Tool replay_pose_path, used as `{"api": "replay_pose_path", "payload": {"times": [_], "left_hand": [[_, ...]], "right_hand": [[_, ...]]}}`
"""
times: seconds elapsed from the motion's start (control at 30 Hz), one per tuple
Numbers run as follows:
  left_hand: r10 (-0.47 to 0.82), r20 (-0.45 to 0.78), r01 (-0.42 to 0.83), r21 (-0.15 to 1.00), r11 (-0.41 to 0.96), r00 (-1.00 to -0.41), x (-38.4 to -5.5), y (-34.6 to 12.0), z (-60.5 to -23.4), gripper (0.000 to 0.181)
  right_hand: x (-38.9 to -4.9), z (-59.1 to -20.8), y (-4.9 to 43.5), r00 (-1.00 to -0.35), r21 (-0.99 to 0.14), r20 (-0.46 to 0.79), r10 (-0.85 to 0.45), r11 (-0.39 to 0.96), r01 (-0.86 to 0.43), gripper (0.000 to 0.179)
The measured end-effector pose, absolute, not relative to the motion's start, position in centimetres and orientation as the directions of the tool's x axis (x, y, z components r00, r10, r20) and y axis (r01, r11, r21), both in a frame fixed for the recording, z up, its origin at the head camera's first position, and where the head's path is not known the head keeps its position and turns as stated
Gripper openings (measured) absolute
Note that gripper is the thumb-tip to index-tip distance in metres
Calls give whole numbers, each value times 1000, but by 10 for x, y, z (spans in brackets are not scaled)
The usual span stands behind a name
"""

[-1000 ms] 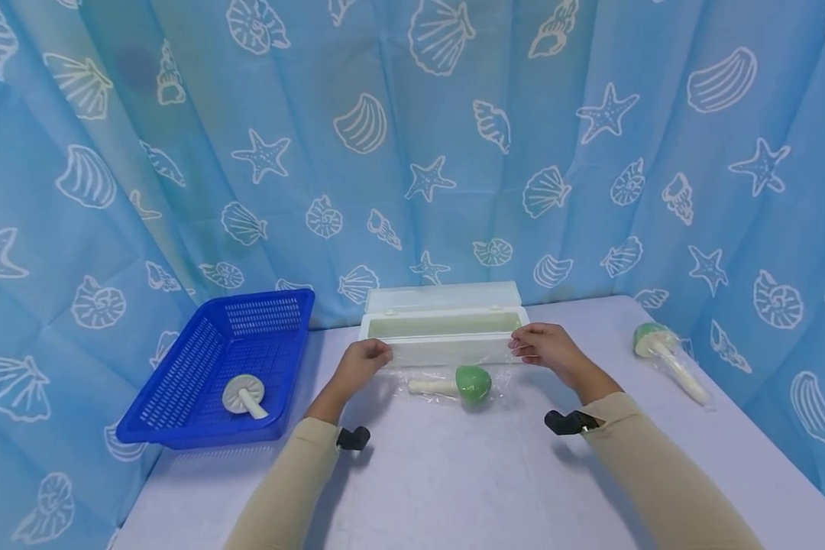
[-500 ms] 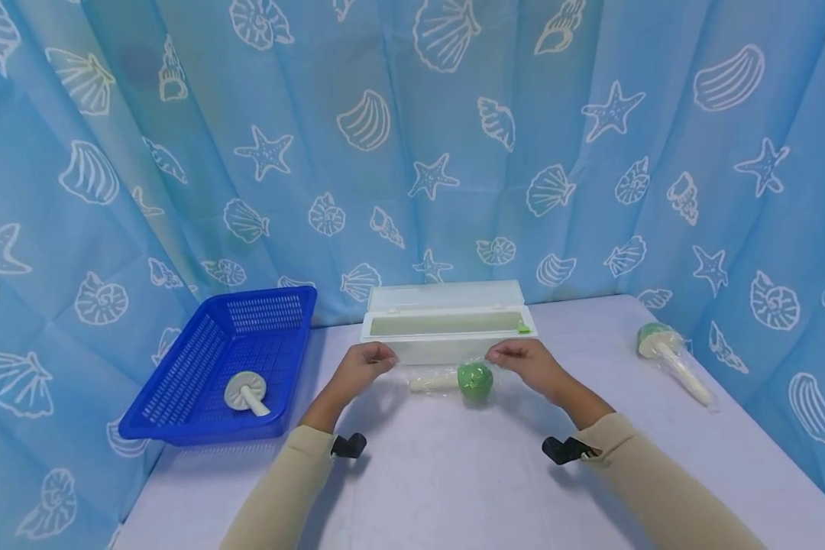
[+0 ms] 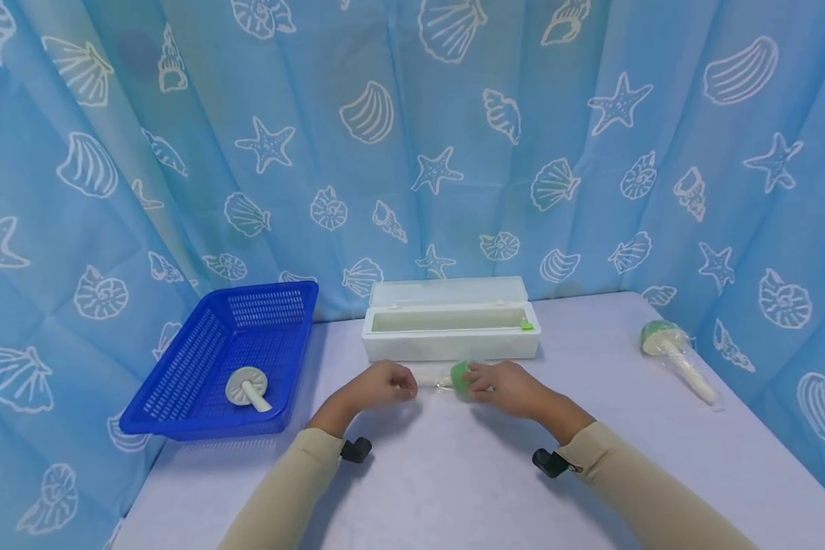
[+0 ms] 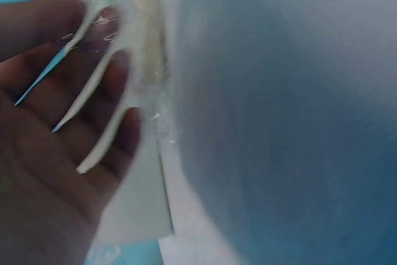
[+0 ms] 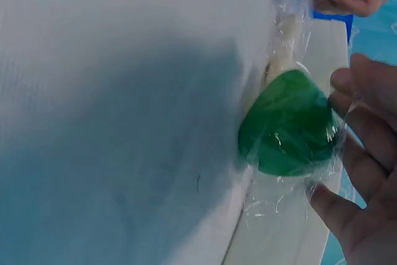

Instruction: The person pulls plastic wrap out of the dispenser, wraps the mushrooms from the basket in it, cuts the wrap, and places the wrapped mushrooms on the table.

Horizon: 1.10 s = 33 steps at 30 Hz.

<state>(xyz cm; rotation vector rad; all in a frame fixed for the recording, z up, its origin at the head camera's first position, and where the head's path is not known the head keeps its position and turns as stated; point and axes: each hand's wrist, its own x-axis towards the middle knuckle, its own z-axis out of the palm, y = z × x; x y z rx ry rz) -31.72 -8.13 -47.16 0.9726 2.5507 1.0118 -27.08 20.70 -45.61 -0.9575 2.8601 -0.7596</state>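
Note:
A mushroom ornament with a green cap (image 5: 288, 128) and a cream stem lies in clear cling film (image 5: 298, 41), just in front of the white box. At the stem end, my left hand (image 3: 385, 384) pinches the film with curled fingers. My right hand (image 3: 509, 387) is at the cap, its fingers bent around the edge of the film there. In the left wrist view, the film overlaps the left fingertips (image 4: 118, 69). Part of the cap is hidden behind the right fingers in the head view.
The long white box (image 3: 454, 347) has its lid raised and a small green slider (image 3: 526, 326) at the right. A blue basket (image 3: 296, 367) holds an unwrapped mushroom ornament (image 3: 247, 386). Another, film-wrapped mushroom ornament (image 3: 681, 363) lies near the right table edge.
Both hands have come down from the box front toward the mushroom ornament and moved closer together. The film, earlier spread between them, now gathers around the ornament.

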Motion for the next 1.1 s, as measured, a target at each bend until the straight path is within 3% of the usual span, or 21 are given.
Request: {"api": "replay_pose_path", "payload": {"times": [0.13, 0.27, 0.4, 0.57, 0.7, 0.8, 0.93, 1.03, 1.1], "left_hand": [[692, -92, 514, 602, 611, -716, -314, -73, -474, 6], [628, -115, 414, 659, 628, -769, -319, -68, -476, 15], [538, -81, 349, 679, 646, -839, -327, -66, -481, 26], [514, 5, 460, 450, 765, -858, -335, -57, -488, 38], [573, 54, 563, 289, 775, -817, -337, -49, -490, 34], [595, 30, 569, 330, 753, -804, -332, -45, -487, 29], [591, -2, 522, 467, 714, -807, -320, -40, -476, 25], [593, 21, 513, 527, 677, -805, -312, -36, -465, 22], [598, 40, 513, 561, 649, -801, -307, -32, -459, 20]], "right_hand": [[-272, -458, 205, -830, -457, 130, -543, 710, -536, 26], [-273, -461, 211, -845, -508, 144, -515, 695, -509, 27], [-271, -467, 221, -842, -650, 127, -525, 597, -470, 33], [-273, -469, 235, -860, -886, 152, -487, 318, -336, 52], [-281, -472, 240, -925, -937, 173, -339, 233, -260, 48], [-286, -477, 241, -961, -911, 135, -242, 351, -217, 36], [-291, -484, 239, -986, -881, 69, -149, 455, -130, 31], [-294, -485, 238, -997, -918, 32, -66, 393, -55, 37], [-295, -483, 237, -1000, -964, 13, -19, 265, -18, 42]]}}
